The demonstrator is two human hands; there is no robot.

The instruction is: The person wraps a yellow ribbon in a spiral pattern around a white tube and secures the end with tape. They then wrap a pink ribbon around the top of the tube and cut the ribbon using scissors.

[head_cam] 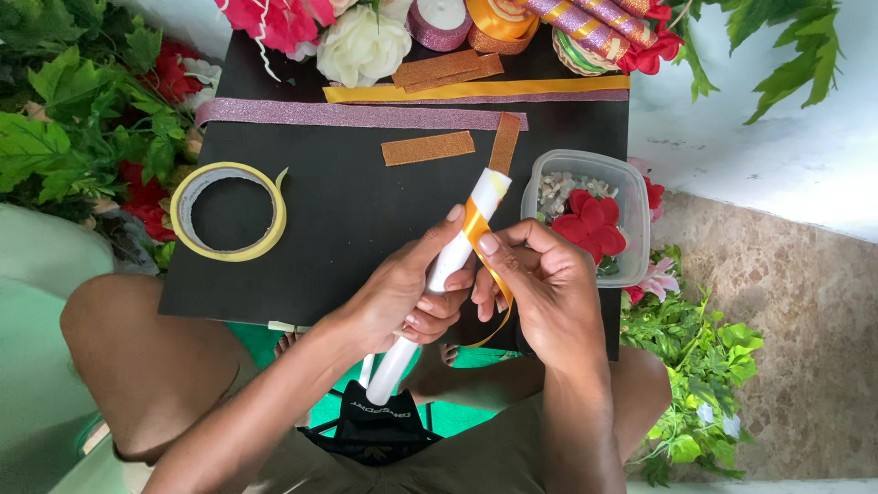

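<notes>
Both hands (476,288) around white tube (448,265)

A tape roll (229,211) lies on the board (366,247) left of the hands (476,284), a tub (631,183) right.

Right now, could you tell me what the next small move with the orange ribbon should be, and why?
Probably one more snug turn: the left hand grips the white tube, the right hand pinches the orange ribbon, and a loose tail hangs below.
</notes>
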